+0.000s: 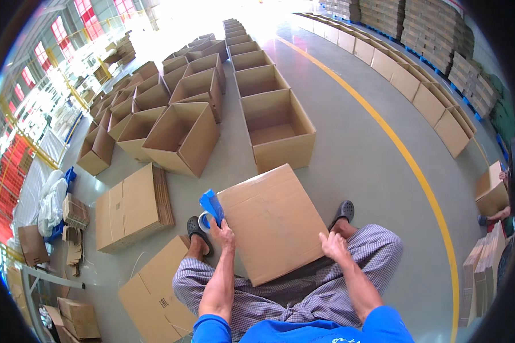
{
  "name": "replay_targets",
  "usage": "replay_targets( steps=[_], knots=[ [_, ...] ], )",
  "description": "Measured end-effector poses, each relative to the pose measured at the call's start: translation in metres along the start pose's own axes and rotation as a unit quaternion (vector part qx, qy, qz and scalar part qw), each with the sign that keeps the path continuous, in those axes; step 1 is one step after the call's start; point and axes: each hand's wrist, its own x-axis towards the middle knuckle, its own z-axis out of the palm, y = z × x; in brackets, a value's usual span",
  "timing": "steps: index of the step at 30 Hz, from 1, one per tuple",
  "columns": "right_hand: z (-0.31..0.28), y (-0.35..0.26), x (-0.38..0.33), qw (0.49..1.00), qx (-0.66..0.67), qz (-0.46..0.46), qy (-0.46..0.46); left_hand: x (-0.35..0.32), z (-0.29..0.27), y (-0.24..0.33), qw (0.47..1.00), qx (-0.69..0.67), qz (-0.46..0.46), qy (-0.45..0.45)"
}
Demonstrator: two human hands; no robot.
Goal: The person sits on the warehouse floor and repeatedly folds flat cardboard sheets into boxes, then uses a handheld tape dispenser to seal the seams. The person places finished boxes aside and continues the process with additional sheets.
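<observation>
1. A seated person in checked trousers steadies a closed brown corrugated cardboard box across the knees on a grey warehouse floor, the box tilted with one corner toward the camera.
2. The left hand is clenched around a blue plastic tape dispenser with a roll of pale tape, pressed against the box's left edge.
3. The right hand lies open, fingers spread flat against the box's lower right edge, grasping nothing.
4. Both feet, in dark clogs, rest on the floor either side of the box.
5. Ahead, open-topped brown cartons stand in long rows running away from the camera; more lie clustered to the left.
6. A stack of flattened brown cardboard sheets sits just left of the person, another flattened carton beside the left thigh.
7. A yellow painted line curves across the floor on the right, past a further row of open boxes.
</observation>
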Motion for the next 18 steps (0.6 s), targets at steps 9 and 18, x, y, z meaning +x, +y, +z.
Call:
replay_targets(
  steps=[9,18],
  knots=[
    [0.076,0.024,-0.063,0.964,-0.051,-0.206,0.163,-0.020,-0.041,0.051,0.979,-0.088,0.041,-0.178],
    [0.082,-0.023,-0.018,0.954,-0.119,-0.215,0.170,-0.050,-0.139,0.047,0.978,-0.039,0.030,-0.201]
  ],
)
